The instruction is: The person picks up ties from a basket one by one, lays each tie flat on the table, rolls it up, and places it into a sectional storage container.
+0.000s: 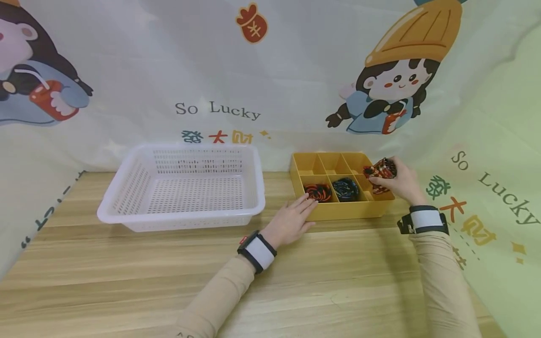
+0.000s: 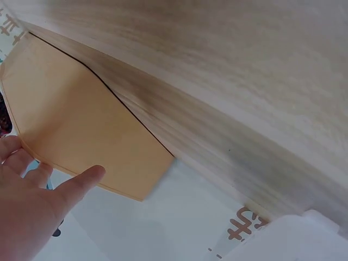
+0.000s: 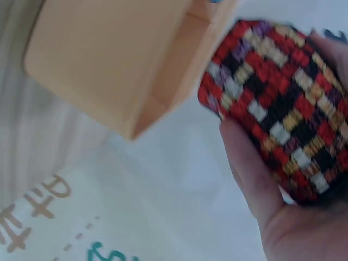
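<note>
My right hand (image 1: 403,180) holds a rolled-up patterned cloth (image 1: 383,170) over the right side of a yellow divided box (image 1: 346,210). In the right wrist view, the cloth roll (image 3: 283,103) shows red, black, cream and purple woven blocks, gripped between thumb and fingers. My left hand (image 1: 291,218) lies at the box's front left corner, its fairly straight fingers touching the front rim. The left wrist view shows the thumb over the box's front wall (image 2: 87,114). A red-and-black cloth roll (image 1: 319,192) and a dark blue one (image 1: 346,189) sit coiled in neighbouring front compartments.
A white perforated plastic basket (image 1: 186,217) stands on the wooden table (image 1: 169,281) left of the box. Behind both hangs a printed pale cloth (image 1: 296,70), and another printed cloth side (image 1: 503,188) borders the table on the right.
</note>
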The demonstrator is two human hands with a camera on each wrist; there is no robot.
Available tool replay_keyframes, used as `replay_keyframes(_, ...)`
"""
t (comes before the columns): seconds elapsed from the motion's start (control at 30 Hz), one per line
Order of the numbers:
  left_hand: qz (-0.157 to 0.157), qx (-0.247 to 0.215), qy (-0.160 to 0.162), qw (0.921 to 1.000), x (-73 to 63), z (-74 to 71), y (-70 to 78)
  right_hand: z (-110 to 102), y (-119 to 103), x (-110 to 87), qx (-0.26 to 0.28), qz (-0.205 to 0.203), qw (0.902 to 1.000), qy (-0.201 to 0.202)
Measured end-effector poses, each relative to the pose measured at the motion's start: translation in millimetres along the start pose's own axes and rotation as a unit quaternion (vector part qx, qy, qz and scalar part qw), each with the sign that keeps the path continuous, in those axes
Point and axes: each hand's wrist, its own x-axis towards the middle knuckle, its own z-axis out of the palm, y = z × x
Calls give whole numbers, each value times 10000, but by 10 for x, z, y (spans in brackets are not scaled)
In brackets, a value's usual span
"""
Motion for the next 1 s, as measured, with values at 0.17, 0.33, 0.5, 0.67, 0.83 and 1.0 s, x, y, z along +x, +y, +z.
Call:
replay_keyframes(0.17, -24, -26, 8, 10000, -9, 2, -6, 131, 65, 118, -235, 494, 9984, 123)
replay_keyframes(0.33, -43, -72, 38, 10000, -12, 3, -11, 343, 84, 191, -852, 788, 9930, 238)
replay_keyframes(0.5, -28, -34, 60, 10000, -11, 14, -11, 534, 114, 235, -1995, 644, 9774, 283)
replay_keyframes(0.67, 9, -59, 91, 9999, -15, 25, -5, 625, 134, 241, -2303, 687, 9707, 26)
replay_keyframes(0.83, -47, -95, 33, 9999, -19, 15, 1, 621, 84, 256, -2336, 885, 9673, -441)
replay_keyframes(1.0, -76, -73, -2, 9999, -16, 24, 4, 622, 51, 273, -2596, 980, 9579, -731)
